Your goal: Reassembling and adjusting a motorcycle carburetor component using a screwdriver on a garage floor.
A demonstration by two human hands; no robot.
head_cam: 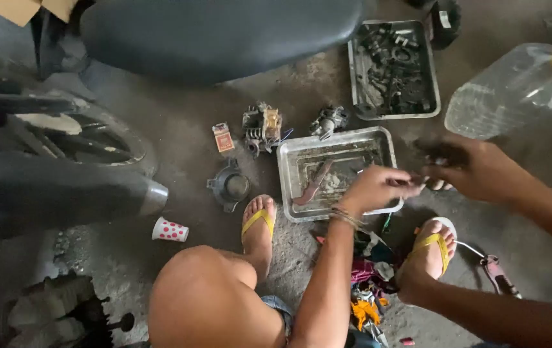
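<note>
Rough concrete floor (192, 135) serves as the workplace, so everything lies low, within reach of the squatting person. Both hands meet above the right edge of the clear plastic tray (289, 169), probably so that dirt falls inside it. Left hand (374, 187) pinches a small dark part (416, 182) with its fingertips; right hand (468, 169), blackened with grease, closes on the same part from the other side. Nearby stand a metal tray of dirty parts (434, 71), a carburetor (327, 120) and a large water bottle (514, 90).

One camera on the person's head looks steeply down, from near, at the concrete floor (179, 129) before the knees.
</note>
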